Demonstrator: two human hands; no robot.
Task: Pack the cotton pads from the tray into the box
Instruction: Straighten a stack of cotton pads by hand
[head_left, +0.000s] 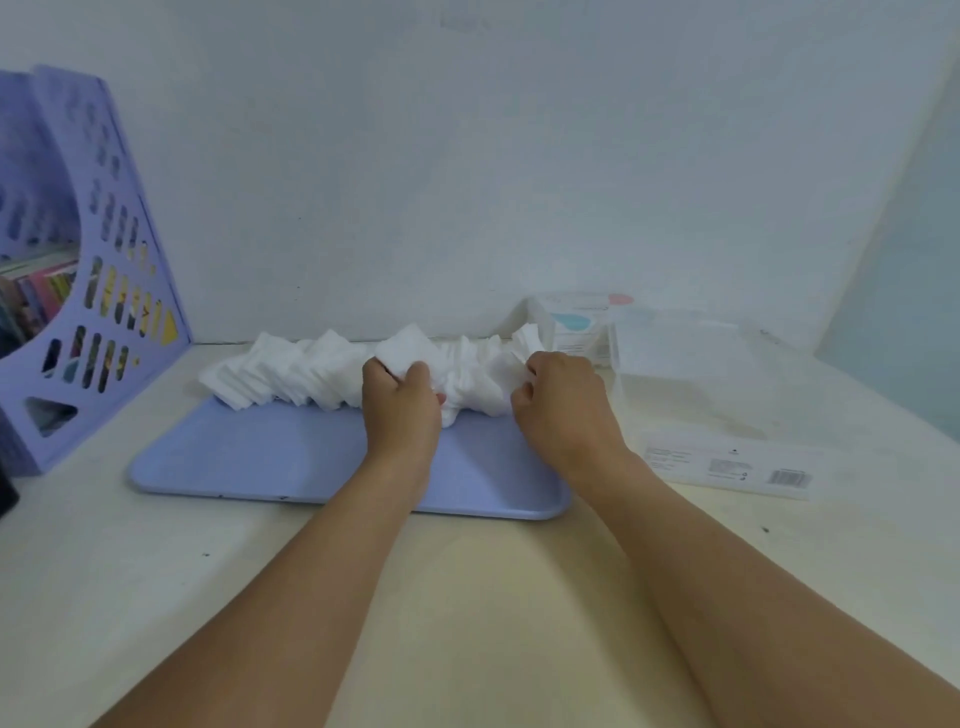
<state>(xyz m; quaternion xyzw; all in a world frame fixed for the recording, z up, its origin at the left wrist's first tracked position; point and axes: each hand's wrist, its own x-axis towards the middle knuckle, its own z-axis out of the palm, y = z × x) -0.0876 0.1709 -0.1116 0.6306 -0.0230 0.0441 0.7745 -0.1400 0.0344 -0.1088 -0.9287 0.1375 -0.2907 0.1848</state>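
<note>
Both hands clamp the cotton pads (363, 364): left hand (400, 410) mid-row, right hand (563, 402) at its right end. Row runs left-right along tray (260, 457) far edge. Clear box (691, 364) stands right of tray, nearer right hand.

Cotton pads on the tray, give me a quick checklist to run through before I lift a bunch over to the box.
1. Left hand has a grip on the cotton pads: ok, fingers curled round a bunch.
2. Right hand has a grip too: ok, it pinches pads at the row's right end.
3. Bunch squared up: not ok, the row is fanned and uneven.
4. Pads all on the blue tray: not ok, the left end overhangs its far edge.
5. Clear box open to receive: cannot tell, its top is hard to make out.
6. Path to the box: ok, nothing stands between.
</note>
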